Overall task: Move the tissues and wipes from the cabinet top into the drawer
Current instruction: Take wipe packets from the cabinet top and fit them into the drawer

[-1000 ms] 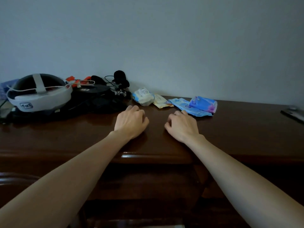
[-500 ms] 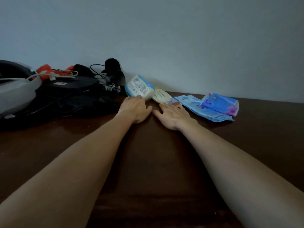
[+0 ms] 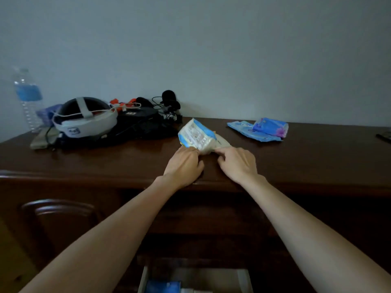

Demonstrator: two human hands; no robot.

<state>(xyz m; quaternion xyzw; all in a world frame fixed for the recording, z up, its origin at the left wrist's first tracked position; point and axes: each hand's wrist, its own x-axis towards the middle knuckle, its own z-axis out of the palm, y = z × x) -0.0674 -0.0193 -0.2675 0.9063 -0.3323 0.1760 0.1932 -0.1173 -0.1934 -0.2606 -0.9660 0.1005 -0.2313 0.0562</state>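
Note:
My left hand (image 3: 184, 166) grips the near end of a white and blue tissue pack (image 3: 195, 136), which is tilted up off the dark wooden cabinet top (image 3: 105, 161). Beside it, my right hand (image 3: 238, 163) pinches a pale yellow wipes packet (image 3: 222, 142) that is partly hidden behind the tissue pack. Farther right near the wall lie a flat light-blue wipes packet (image 3: 241, 127) and a blue and purple tissue pack (image 3: 271, 127) resting on it. At the bottom edge the drawer (image 3: 243, 278) stands pulled out, with something blue inside.
A white and black headset (image 3: 84, 121), black pouches and cables (image 3: 146, 123) crowd the back left. A water bottle (image 3: 27, 100) stands at the far left. A dark object (image 3: 384, 137) lies at the right edge. The cabinet front has a carved door (image 3: 57, 218).
Both hands reached to the two packs by the wall, took hold of them and drew them toward the front edge. The view pulled back and now shows the drawer.

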